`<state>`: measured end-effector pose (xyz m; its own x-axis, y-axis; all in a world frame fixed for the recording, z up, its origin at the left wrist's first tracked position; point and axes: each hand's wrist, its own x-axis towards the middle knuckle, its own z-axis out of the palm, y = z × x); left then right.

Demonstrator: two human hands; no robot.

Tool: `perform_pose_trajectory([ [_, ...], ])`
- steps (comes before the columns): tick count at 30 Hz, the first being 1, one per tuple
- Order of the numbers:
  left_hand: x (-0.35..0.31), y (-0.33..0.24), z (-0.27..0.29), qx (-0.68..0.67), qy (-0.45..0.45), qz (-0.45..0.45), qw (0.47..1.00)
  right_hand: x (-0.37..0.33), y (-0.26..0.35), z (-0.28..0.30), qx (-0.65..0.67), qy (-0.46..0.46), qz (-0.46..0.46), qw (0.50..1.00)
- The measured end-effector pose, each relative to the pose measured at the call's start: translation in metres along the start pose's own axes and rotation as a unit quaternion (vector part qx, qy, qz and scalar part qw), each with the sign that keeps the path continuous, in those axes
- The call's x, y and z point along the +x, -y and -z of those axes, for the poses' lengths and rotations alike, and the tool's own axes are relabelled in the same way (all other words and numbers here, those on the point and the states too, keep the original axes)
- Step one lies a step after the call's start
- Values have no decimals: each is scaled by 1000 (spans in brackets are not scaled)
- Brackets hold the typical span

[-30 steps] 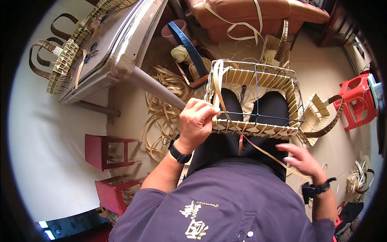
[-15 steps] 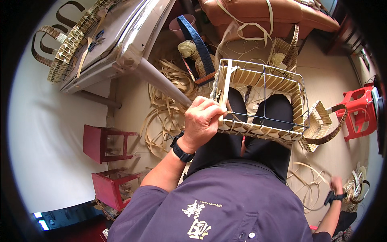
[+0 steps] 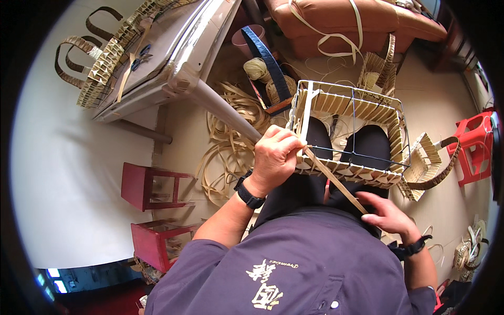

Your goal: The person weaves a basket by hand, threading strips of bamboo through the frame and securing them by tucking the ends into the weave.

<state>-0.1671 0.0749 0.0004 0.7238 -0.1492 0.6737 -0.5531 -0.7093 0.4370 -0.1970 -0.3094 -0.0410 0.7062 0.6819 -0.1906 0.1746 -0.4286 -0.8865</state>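
Note:
A half-woven rectangular basket (image 3: 397, 121) with a dark wire frame and pale tan strip walls rests over my knees. At its near left corner my left hand (image 3: 276, 156) is closed, pinching a flat tan weaving strip (image 3: 336, 181) against the frame. From there the strip slants down to the right across my lap. Close to its lower end is my right hand (image 3: 391, 215), its fingers and thumb apart around the strip's tip; whether they touch it I cannot make out. A lighter upright strip (image 3: 307, 110) runs along the basket's left end.
Loose coils of tan strip (image 3: 231, 113) lie on the floor beside the table leg (image 3: 223, 110). A blue-handled basket (image 3: 262, 50) holds cord balls. Another small basket (image 3: 422, 160) sits to the right, before a red plastic stool (image 3: 470, 139). Scissors (image 3: 140, 56) lie on the table.
My right hand has come in from the far lower right to beside the basket. The tan strip now stretches across my lap. My left hand keeps its grip at the corner.

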Motion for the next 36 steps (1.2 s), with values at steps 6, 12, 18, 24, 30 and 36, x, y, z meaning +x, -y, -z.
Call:
perform_pose_trajectory([
  [6,-3,-1,2,10,0,10,1000,-17,-33,49,84,93,-205,971],
  [12,3,-9,-11,-20,-15,-11,1000,-196,-130,158,49,-85,-213,972],
  [18,6,-11,-15,-14,-16,-5,1000,-110,13,116,-178,-218,-125,952],
  [24,8,-5,-23,-7,4,0,1000,70,97,7,28,116,37,992],
  [30,5,-6,-24,-11,-3,13,1000,125,83,-14,239,162,24,957],
  [36,8,-14,-30,-31,4,3,999,115,94,-2,-77,57,216,972],
])
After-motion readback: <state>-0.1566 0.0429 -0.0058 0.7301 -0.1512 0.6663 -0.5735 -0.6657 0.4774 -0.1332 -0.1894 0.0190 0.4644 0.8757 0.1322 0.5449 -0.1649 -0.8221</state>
